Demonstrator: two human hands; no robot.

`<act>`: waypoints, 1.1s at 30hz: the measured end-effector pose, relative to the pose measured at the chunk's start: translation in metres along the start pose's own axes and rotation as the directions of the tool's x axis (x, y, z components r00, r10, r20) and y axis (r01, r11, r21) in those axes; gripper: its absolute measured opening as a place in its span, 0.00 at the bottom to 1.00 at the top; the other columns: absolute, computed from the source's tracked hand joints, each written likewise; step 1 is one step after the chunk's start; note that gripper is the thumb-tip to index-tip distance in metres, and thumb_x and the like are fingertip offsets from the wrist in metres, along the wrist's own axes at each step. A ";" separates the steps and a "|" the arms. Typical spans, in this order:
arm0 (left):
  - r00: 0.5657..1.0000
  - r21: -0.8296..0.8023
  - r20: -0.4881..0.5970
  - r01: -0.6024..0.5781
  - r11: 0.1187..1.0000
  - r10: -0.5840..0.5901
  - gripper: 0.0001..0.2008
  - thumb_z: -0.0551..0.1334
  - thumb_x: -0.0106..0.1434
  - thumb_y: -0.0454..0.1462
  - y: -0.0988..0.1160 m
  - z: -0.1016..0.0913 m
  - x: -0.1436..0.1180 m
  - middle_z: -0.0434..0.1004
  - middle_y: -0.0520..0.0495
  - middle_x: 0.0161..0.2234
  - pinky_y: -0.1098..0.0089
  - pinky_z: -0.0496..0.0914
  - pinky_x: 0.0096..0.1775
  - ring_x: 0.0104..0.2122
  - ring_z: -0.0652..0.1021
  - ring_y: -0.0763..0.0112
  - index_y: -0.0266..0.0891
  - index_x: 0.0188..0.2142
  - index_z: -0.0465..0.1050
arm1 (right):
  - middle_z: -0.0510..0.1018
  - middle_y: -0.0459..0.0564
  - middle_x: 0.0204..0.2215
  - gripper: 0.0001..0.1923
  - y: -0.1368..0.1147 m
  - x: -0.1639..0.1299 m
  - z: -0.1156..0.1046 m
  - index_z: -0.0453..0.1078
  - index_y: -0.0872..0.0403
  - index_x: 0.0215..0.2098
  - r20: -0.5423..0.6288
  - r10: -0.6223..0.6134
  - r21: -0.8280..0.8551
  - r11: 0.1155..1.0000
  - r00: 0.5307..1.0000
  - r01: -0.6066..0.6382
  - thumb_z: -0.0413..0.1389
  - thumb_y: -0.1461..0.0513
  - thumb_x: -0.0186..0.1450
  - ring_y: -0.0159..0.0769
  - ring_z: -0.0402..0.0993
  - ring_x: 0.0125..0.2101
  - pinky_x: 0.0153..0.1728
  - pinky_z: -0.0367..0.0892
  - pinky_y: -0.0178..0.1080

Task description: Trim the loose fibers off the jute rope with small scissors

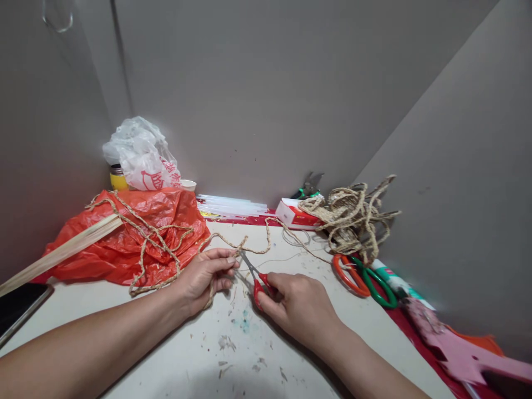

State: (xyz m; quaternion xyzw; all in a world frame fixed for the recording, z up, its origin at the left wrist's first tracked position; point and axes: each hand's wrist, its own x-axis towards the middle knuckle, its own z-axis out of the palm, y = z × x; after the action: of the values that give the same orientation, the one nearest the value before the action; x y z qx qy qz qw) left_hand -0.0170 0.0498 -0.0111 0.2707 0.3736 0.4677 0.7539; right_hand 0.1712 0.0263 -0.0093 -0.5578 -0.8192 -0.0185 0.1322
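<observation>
Two hands snipping a braided cord over a scuffed white table.

Closest in, the table [249, 360] is flecked with fibre scraps. The right hand [301, 310] is curled around the red handles of small scissors [256, 277], blades parted and pointed at the cord. The left hand [205, 277] pinches the cord [233, 244] between thumb and fingertips, just beside the blade tips. The cord runs leftward and loops over a red plastic bag [137, 238], where a pale wooden strip [62, 252] lies slanting. A phone [19, 305] sits at the left edge. To the right lie orange-and-green scissors [363, 277]; beyond them a tangle of cord [353, 219] and a red-and-white box [297, 216]. Against the wall stand a white plastic bag [141, 155] and clear sticks [233, 205].
</observation>
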 end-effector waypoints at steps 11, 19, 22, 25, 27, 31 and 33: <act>0.996 -0.003 0.083 0.041 0.999 -0.040 0.06 0.61 0.55 0.27 -0.002 -0.005 0.002 0.74 0.47 0.26 0.80 0.65 0.20 0.20 0.71 0.79 0.34 0.33 0.68 | 0.75 0.46 0.20 0.12 0.002 0.000 0.001 0.68 0.53 0.24 -0.005 -0.016 -0.143 0.990 1.000 0.015 0.51 0.54 0.58 0.33 0.65 0.21 0.24 0.45 0.36; 0.989 0.002 0.134 0.062 0.998 -0.062 0.08 0.60 0.55 0.29 -0.004 -0.007 0.002 0.76 0.45 0.26 0.79 0.63 0.21 0.19 0.70 0.79 0.36 0.36 0.65 | 0.75 0.46 0.19 0.15 0.009 0.001 0.003 0.68 0.52 0.23 0.017 -0.041 -0.110 0.993 0.999 0.043 0.48 0.57 0.63 0.32 0.66 0.21 0.24 0.46 0.36; 0.989 -0.008 0.133 0.069 0.998 -0.068 0.09 0.60 0.56 0.29 -0.003 -0.007 0.002 0.76 0.45 0.27 0.78 0.63 0.21 0.20 0.70 0.78 0.37 0.36 0.64 | 0.75 0.45 0.19 0.14 0.010 0.002 0.003 0.67 0.52 0.22 -0.008 -0.027 -0.078 0.997 1.000 0.027 0.48 0.57 0.62 0.31 0.65 0.20 0.24 0.45 0.35; 0.988 -0.020 0.134 0.082 0.996 -0.078 0.08 0.60 0.56 0.29 -0.001 -0.006 0.001 0.75 0.46 0.26 0.79 0.62 0.20 0.19 0.70 0.79 0.36 0.36 0.64 | 0.73 0.44 0.18 0.13 0.008 0.002 0.003 0.66 0.52 0.21 -0.001 -0.021 -0.059 0.998 1.000 0.021 0.51 0.56 0.59 0.31 0.63 0.20 0.24 0.45 0.35; 0.985 -0.040 0.147 0.094 0.995 -0.088 0.07 0.59 0.56 0.28 0.000 -0.005 0.001 0.74 0.46 0.26 0.79 0.61 0.20 0.18 0.69 0.80 0.36 0.35 0.63 | 0.73 0.44 0.17 0.12 0.006 0.003 0.003 0.65 0.52 0.21 0.009 -0.018 -0.065 0.998 1.000 0.019 0.52 0.55 0.58 0.31 0.63 0.19 0.23 0.45 0.35; 0.979 -0.071 0.174 0.120 0.990 -0.106 0.08 0.58 0.57 0.27 0.001 -0.003 0.000 0.73 0.47 0.25 0.80 0.59 0.19 0.16 0.65 0.82 0.36 0.37 0.62 | 0.73 0.45 0.18 0.12 0.005 0.004 0.004 0.66 0.53 0.22 0.010 -0.028 -0.083 0.996 1.000 0.029 0.51 0.54 0.58 0.31 0.63 0.20 0.24 0.45 0.35; 0.974 -0.078 0.194 0.132 0.988 -0.115 0.09 0.57 0.57 0.27 0.001 -0.002 -0.001 0.72 0.48 0.24 0.80 0.58 0.18 0.16 0.63 0.83 0.36 0.38 0.62 | 0.74 0.46 0.18 0.13 0.006 0.003 0.004 0.66 0.53 0.22 0.013 -0.031 -0.088 0.996 0.999 0.032 0.51 0.54 0.58 0.31 0.64 0.20 0.24 0.45 0.35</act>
State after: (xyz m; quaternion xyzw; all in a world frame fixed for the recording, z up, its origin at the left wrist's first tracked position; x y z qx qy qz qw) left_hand -0.0198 0.0496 -0.0111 0.2557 0.2951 0.4083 0.8251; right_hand 0.1744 0.0321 -0.0132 -0.5502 -0.8270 -0.0533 0.1025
